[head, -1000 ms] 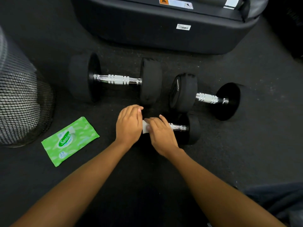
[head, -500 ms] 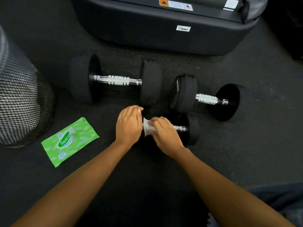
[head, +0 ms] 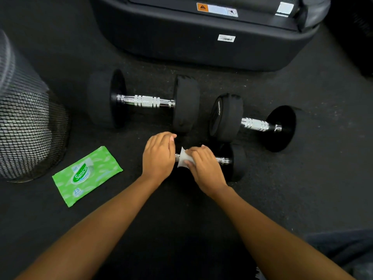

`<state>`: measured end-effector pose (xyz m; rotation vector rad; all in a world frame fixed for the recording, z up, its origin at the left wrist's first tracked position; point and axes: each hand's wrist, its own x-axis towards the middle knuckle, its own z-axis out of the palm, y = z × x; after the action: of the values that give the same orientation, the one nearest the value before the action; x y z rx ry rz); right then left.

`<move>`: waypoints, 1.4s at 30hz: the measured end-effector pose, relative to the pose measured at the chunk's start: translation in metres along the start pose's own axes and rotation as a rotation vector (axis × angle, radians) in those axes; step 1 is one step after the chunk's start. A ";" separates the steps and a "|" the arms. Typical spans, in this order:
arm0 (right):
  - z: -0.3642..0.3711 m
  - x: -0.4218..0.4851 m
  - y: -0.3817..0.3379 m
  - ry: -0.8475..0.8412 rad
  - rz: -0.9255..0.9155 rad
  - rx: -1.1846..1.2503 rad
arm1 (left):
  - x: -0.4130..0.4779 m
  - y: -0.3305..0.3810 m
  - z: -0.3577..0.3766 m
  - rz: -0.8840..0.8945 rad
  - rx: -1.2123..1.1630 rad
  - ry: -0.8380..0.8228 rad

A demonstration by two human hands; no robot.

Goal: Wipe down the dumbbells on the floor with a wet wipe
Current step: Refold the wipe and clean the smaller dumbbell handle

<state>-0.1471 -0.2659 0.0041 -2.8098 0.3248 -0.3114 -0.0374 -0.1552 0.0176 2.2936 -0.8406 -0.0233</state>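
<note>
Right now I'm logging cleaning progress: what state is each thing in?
Small dumbbell: on floor, handle being wiped.
Wipe: wrapped on the handle.
Right hand: gripping the wipe.
Left hand: covering the near weight.
Large dumbbell: lying untouched.
Medium dumbbell: lying untouched.
Wipes pack: flat on floor.

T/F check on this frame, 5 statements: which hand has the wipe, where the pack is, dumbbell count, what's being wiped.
1. The right hand presses the white wipe on the handle of the nearest dumbbell. True.
2. The left hand holds the green wipe pack. False: the pack lies on the floor, left of both hands; the left hand rests over the near dumbbell's left end.
3. Three dumbbells are on the floor. True.
4. The wipe is on the large dumbbell. False: that one lies untouched beyond the hands.
5. The mesh bin stands at the right edge. False: it is at the left edge.
</note>
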 end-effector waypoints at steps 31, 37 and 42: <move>0.000 -0.003 -0.011 -0.055 0.185 0.010 | -0.008 0.003 -0.002 0.037 0.009 -0.014; -0.003 -0.004 -0.003 -0.025 0.207 0.059 | -0.006 0.003 -0.001 0.032 0.010 -0.002; 0.002 -0.017 -0.007 0.058 0.255 0.149 | -0.006 0.003 -0.001 0.033 0.016 -0.005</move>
<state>-0.1619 -0.2549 0.0009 -2.5799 0.6391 -0.3440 -0.0438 -0.1531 0.0191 2.2948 -0.8842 -0.0078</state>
